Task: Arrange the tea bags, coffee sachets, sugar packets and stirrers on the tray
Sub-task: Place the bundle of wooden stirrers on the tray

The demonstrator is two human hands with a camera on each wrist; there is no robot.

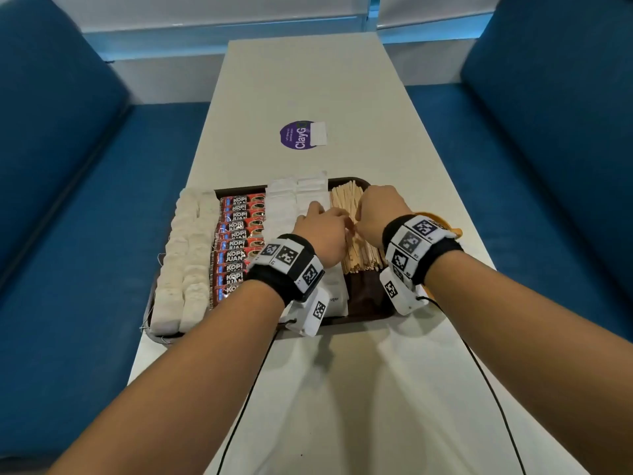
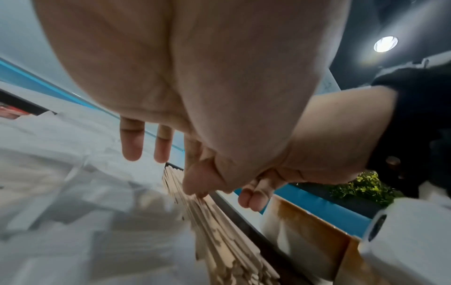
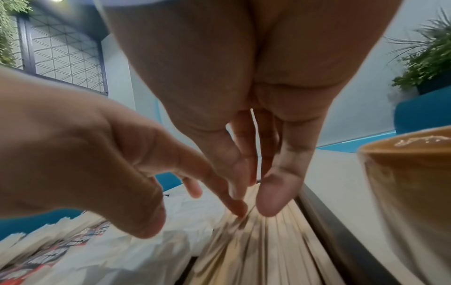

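Note:
A dark brown tray holds four rows: white tea bags at the left, then red coffee sachets, white sugar packets and wooden stirrers at the right. Both hands are over the stirrer pile. My left hand has straight fingers, and its index fingertip touches the stirrers. My right hand points straight fingers down onto the same pile. Neither hand grips anything. The hands hide the middle of the pile in the head view.
An orange cup stands on the white table just right of the tray, close to my right wrist. A purple round sticker lies farther back. Blue sofas flank the table on both sides.

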